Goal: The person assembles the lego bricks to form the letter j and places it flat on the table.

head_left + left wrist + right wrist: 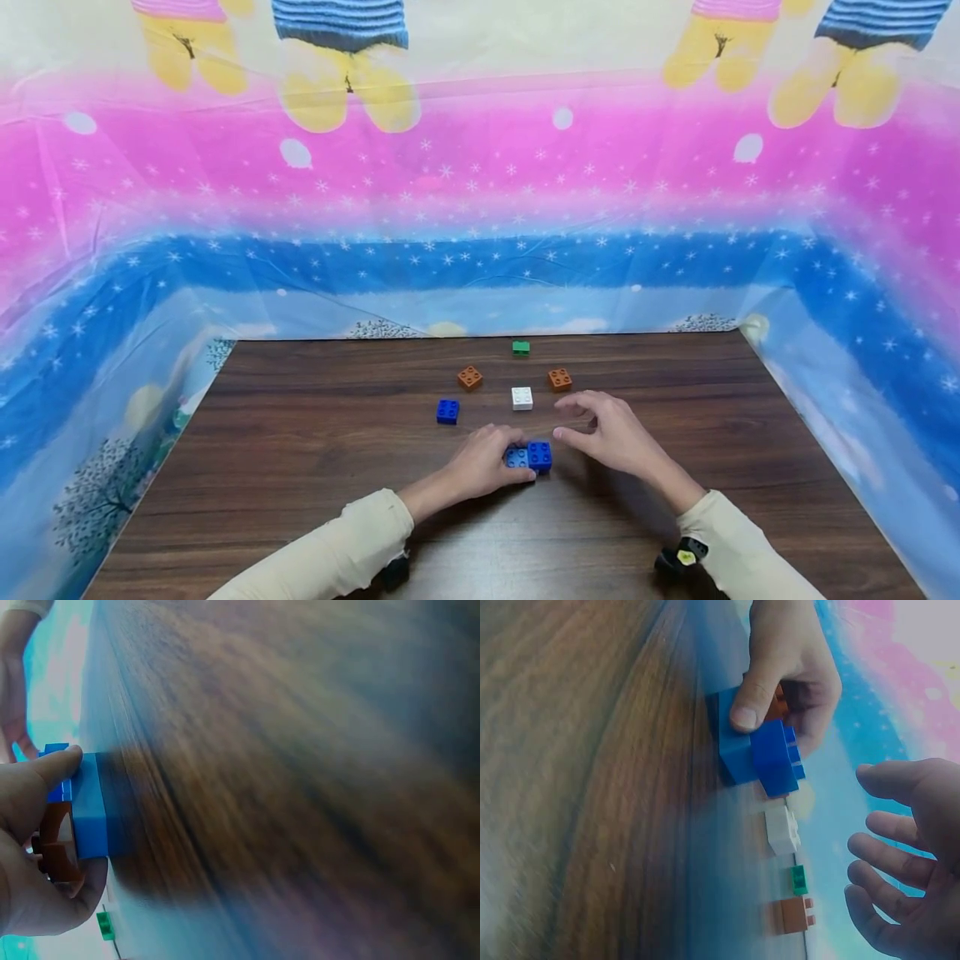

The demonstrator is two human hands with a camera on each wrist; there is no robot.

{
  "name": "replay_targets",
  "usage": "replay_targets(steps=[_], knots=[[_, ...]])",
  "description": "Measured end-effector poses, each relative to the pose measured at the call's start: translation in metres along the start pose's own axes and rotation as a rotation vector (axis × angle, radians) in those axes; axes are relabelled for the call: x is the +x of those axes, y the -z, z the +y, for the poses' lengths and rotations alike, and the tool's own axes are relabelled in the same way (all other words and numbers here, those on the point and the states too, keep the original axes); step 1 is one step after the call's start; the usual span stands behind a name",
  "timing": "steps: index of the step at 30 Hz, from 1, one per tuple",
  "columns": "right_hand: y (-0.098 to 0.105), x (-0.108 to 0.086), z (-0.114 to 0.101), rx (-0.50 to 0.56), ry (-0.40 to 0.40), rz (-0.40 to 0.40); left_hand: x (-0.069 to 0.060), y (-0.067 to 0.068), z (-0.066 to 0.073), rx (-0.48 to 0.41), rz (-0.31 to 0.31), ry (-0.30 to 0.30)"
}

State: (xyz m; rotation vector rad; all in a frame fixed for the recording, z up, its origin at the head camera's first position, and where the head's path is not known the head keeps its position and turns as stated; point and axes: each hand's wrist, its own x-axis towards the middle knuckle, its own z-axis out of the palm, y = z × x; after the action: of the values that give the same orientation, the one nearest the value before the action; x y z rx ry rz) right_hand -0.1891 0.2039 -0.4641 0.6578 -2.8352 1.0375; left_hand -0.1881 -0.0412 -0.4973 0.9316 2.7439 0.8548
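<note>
My left hand (483, 462) grips a light blue toy building brick (516, 457) low on the table, its thumb along the near side. A dark blue brick (539, 456) sits on the right end of the light blue one. Under the left fingers an orange-brown brick (58, 840) shows against the light blue brick, partly hidden by the hand; whether it is joined on I cannot tell. Just to the right, my right hand (611, 429) hovers with nothing held, thumb and fingers (889, 855) apart, facing the dark blue brick.
Beyond the hands stand a white brick (522, 398), another dark blue brick (447, 412), one orange brick (470, 377) at left and another orange brick (559, 379) at right. Farthest back is a green brick (521, 348). A printed cloth (480, 258) surrounds the wooden table (315, 417).
</note>
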Motion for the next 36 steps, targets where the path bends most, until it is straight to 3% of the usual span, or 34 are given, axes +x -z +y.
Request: replay_targets(steps=[13,22,36], knots=[[0.008,0.027,0.016,-0.033,0.039,0.021,-0.006,0.0,0.001,-0.015,0.016,0.008],[0.006,0.051,0.03,-0.123,0.088,-0.007,-0.006,0.0,-0.002,-0.048,0.026,0.007],[0.0,0.079,0.065,-0.162,0.035,-0.019,-0.007,0.001,-0.002,-0.052,0.028,0.012]])
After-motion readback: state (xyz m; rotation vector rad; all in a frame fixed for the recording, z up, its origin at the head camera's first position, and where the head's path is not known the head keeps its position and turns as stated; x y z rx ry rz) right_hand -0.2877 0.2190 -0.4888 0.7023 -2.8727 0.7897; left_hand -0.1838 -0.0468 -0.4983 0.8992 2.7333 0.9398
